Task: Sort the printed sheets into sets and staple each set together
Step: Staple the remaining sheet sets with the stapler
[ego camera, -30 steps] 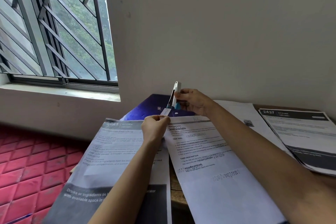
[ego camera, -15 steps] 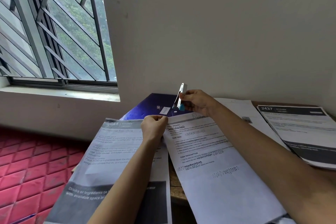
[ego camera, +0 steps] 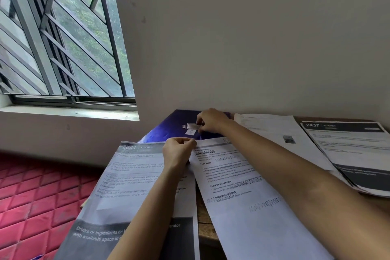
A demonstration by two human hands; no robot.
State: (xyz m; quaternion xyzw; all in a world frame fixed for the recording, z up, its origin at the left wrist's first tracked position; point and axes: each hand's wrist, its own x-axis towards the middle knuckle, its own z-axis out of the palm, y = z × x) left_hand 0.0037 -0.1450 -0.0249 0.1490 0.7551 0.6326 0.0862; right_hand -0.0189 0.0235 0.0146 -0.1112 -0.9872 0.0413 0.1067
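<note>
My left hand [ego camera: 178, 152] pinches the top left corner of a printed text sheet set [ego camera: 242, 196] lying on the table. My right hand [ego camera: 211, 121] is down on a purple folder [ego camera: 168, 129] by the wall, fingers curled round the white stapler [ego camera: 192, 126]; only a blurred white end of it shows past the fingers. A grey-headed sheet marked 2641 [ego camera: 135, 179] lies to the left under my left forearm. Another set marked 2437 [ego camera: 350, 150] lies at the right, with a white sheet [ego camera: 274, 131] beside it.
The wooden table [ego camera: 203, 224] shows between the sheets and stands against a plain wall. A barred window [ego camera: 59, 48] with a sill is at the left. A red quilted mat [ego camera: 31, 200] covers the floor left of the table.
My right hand has lowered the stapler from upright above the sheet's corner down onto the purple folder. My left hand keeps pinching the sheet corner.
</note>
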